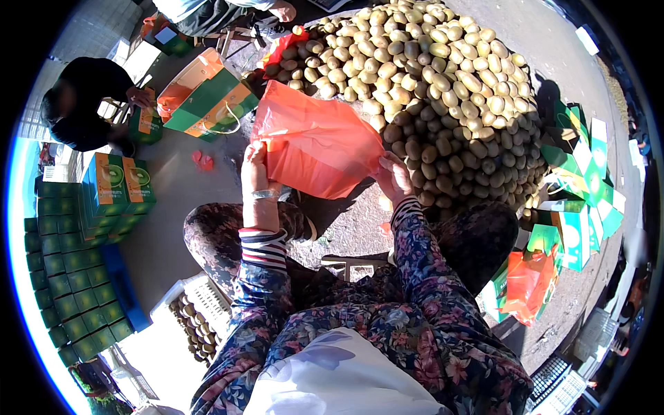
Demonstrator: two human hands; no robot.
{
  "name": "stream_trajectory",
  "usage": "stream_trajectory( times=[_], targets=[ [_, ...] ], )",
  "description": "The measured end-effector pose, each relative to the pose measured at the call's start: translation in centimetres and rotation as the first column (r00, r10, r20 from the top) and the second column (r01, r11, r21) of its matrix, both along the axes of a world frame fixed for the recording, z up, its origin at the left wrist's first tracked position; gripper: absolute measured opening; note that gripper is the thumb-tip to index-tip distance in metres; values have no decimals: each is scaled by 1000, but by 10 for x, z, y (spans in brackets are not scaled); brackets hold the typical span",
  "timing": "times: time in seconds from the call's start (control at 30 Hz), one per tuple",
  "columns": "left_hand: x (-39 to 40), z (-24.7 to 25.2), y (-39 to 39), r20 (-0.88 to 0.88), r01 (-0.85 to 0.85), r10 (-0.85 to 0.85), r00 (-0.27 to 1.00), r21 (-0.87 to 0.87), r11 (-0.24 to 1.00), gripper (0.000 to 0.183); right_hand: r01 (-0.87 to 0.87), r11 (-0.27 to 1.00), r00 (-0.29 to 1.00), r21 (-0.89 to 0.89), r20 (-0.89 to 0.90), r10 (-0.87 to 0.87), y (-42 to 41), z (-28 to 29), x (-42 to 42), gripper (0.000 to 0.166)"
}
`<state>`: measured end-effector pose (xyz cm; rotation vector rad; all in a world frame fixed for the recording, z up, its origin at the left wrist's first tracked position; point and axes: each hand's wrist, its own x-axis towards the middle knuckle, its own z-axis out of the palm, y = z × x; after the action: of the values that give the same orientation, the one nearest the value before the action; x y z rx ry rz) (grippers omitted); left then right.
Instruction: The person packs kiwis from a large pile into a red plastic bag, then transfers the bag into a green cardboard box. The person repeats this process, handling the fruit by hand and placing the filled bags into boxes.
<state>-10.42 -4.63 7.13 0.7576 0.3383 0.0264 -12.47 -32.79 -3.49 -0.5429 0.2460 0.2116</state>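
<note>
A thin red plastic bag (317, 137) is stretched out between my two hands, in front of my knees. My left hand (255, 171) grips its lower left side, a clear band around the wrist. At the bag's right edge, my right hand (394, 176) pinches the plastic. Whether the bag's mouth is parted cannot be told. Just beyond and to the right rises a large heap of kiwifruit (441, 88), its near side in shadow. Left of the bag stands a green and orange carton (207, 104) with a cord handle and red plastic lining inside.
Green cartons (565, 233) lie to the right, near another holding a red bag (529, 282). Stacked boxes (78, 275) line the left. A white crate of kiwifruit (199, 316) sits by my left leg. One person (88, 104) works at left, another (218, 15) at the top.
</note>
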Motion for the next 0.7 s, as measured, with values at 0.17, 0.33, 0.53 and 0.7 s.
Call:
stream_trajectory(
  times=[0.17,0.33,0.53,0.7],
  targets=[
    [15,-38,19,-78,-145,191,978,402,904,5,88,918,996,-386,15,-89,-23,26,1,11],
    [26,-82,23,3,-208,238,971,498,842,5,295,730,956,-616,191,-225,-42,43,-2,11],
    [27,-98,25,-32,-178,241,970,585,791,7,23,-136,837,-990,94,-539,-86,9,-22,15],
    [25,-100,19,-72,-23,76,995,559,829,7,-425,-583,647,-692,-683,339,-68,-42,-47,31]
  ],
)
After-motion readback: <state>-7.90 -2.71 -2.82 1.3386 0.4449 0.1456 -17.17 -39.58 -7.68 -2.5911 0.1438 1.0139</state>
